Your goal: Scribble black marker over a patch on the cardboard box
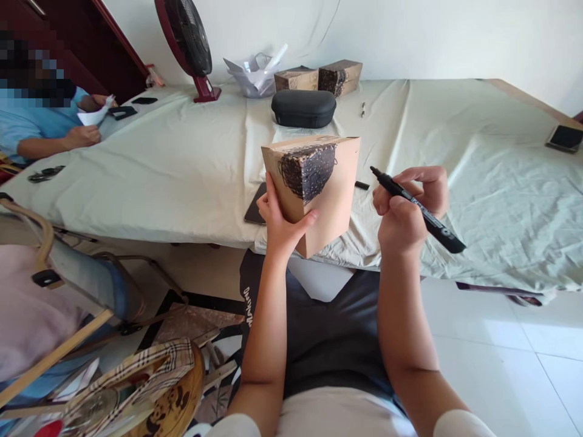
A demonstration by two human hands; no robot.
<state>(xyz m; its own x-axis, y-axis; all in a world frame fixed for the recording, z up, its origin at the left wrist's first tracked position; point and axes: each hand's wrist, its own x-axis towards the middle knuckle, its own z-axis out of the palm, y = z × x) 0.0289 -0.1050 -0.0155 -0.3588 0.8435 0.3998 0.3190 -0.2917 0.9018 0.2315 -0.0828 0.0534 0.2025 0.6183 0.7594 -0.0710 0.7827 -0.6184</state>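
A brown cardboard box [330,203] is tilted up at the table's near edge, one corner facing me. Dense black scribble covers the upper part of that corner across both sides. Gripping the box from the left is my left hand [283,227], its thumb across the front edge. In my right hand [405,212] is an uncapped black marker [426,215], its tip pointing up and left toward the box, apart from it. A small black piece, perhaps the cap [362,186], lies on the cloth just right of the box. Part of a dark flat object [255,206] shows behind my left hand.
Behind the box sit a black zip case [303,109], two more cardboard boxes [350,76] and a clear basket [255,82] of papers. A fan [207,94] stands back left. Another person [45,130] sits at the left end. A phone [565,138] lies far right.
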